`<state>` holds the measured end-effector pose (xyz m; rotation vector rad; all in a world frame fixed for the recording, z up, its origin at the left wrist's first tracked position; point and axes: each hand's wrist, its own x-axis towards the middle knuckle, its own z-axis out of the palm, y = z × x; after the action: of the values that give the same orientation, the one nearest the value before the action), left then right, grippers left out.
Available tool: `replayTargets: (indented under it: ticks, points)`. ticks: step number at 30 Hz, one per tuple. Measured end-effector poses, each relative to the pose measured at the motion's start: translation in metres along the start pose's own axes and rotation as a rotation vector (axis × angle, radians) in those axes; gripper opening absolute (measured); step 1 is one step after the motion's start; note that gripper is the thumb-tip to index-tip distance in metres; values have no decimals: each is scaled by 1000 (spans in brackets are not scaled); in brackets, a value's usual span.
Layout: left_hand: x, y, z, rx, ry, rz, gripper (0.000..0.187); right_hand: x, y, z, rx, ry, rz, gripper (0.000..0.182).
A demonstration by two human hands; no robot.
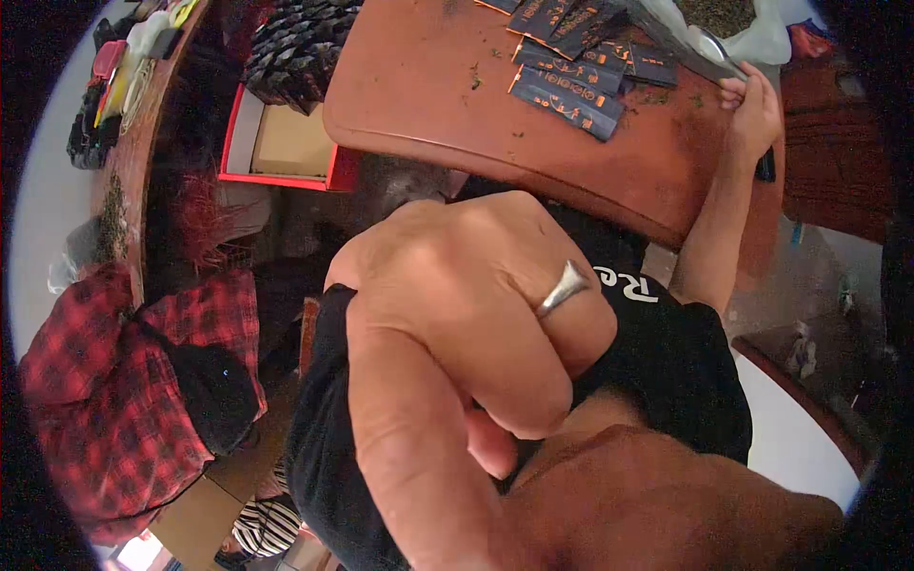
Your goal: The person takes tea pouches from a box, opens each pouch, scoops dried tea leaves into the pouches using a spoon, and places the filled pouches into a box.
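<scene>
At the right of the tabletop, the right hand grips a metal spoon by the plastic bag, where snagging could spill dried herb; I cannot tell whether the curled left hand holds anything.

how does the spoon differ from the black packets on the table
The spoon is silvery and shiny; the packets are black with orange print. The spoon has a rounded bowl; the packets are rectangular. The right hand's grip holds the spoon, while the packets lie on the table, some overlapping. Both are elongated.
</scene>
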<state>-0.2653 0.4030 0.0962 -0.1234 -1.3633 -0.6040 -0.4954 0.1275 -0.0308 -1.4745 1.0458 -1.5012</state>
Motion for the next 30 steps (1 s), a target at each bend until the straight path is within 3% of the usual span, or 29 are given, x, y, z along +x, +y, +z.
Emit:
replayTargets:
  ticks: [7,9,11,12,14,16,18,21,25,30]
  points:
    - [-17,22,-40,345,-2,17,13,5,4,-4,-42,-1,34,29]
    - [-23,33,-74,571,100,30,15,7,6,-6,-26,11,71,29]
    - [-39,50,-129,829,356,3,18,3,0,-2,-41,19,59,28]
    - [-56,66,-165,840,623,-73,33,1,-4,0,-51,23,50,28]
    - [-92,80,-229,1247,949,-148,54,3,-1,-3,-41,-5,56,29]
    - [-152,100,-299,1648,997,-380,90,4,4,-5,-62,-20,69,32]
    - [-202,118,-347,2164,776,-708,122,10,15,-11,-61,-37,89,33]
    - [-246,108,-373,2135,781,-957,138,9,14,-11,-85,-15,89,33]
    - [-268,84,-387,1952,852,-1130,148,12,23,-14,-107,4,106,32]
    - [-276,62,-402,1895,886,-1037,149,9,13,-7,-91,53,183,34]
